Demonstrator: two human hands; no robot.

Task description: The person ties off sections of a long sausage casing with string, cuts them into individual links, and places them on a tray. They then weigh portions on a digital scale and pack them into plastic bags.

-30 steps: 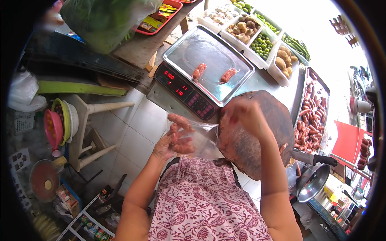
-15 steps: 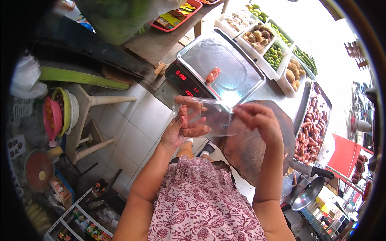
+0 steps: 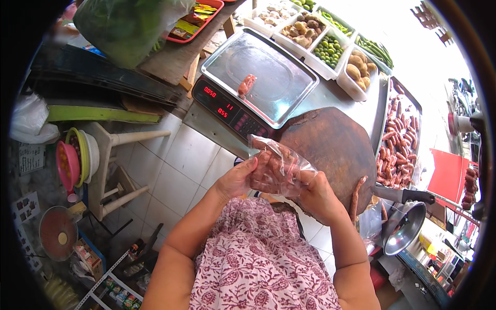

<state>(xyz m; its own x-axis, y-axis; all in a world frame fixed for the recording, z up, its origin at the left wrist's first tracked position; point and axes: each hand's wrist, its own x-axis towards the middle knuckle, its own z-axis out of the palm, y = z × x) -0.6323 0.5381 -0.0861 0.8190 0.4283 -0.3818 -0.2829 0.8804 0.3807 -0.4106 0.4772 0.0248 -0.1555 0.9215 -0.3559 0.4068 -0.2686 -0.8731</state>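
Observation:
Several reddish-brown sausages are bunched inside a clear plastic bag (image 3: 281,168) in front of my body. My left hand (image 3: 233,180) is closed on the bag's left side, its thumb against the sausages. On the other side my right hand (image 3: 316,195) grips the plastic near its edge; its fingertips are partly hidden. Beyond the bag, a sausage (image 3: 247,85) lies on the metal pan of a digital scale (image 3: 274,57) with a lit red display. A round wooden chopping block (image 3: 330,147) is beside the scale, just past my right hand, with a long sausage (image 3: 356,199) at its near edge.
A tray (image 3: 388,111) heaped with sausages stands at the right. A knife (image 3: 400,195) lies at the block's right edge, above a metal pan (image 3: 405,227). Vegetable bins (image 3: 356,93) line the far side. A wooden stool (image 3: 106,170) is at the left.
The sausages at my left hand are now gathered inside the bag. My right hand has come down from above the block to the bag. The view has shifted, and the scale's display differs.

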